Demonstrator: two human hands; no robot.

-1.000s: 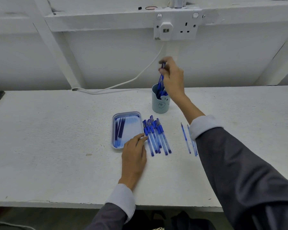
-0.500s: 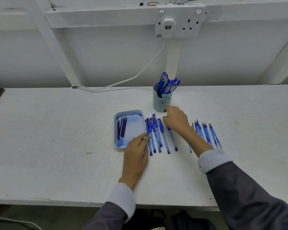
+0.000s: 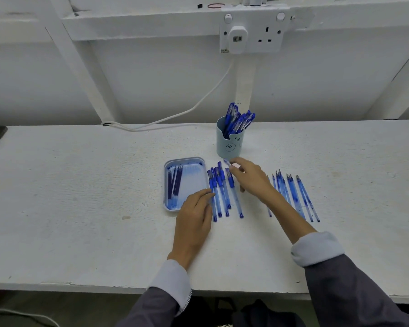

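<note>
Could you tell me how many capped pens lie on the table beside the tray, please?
5, side by side just right of the tray: the leftmost pen under the left hand, three in the middle, the rightmost pen beside the right hand, which may hide another.

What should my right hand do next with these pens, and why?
Probably pinch the rightmost pen of the middle row and lift it toward the cup. The right hand has its fingertips at that pen's top end, the cup just behind holds similar capped pens, and the left hand rests flat against the row's other side, seemingly steadying it.
</note>
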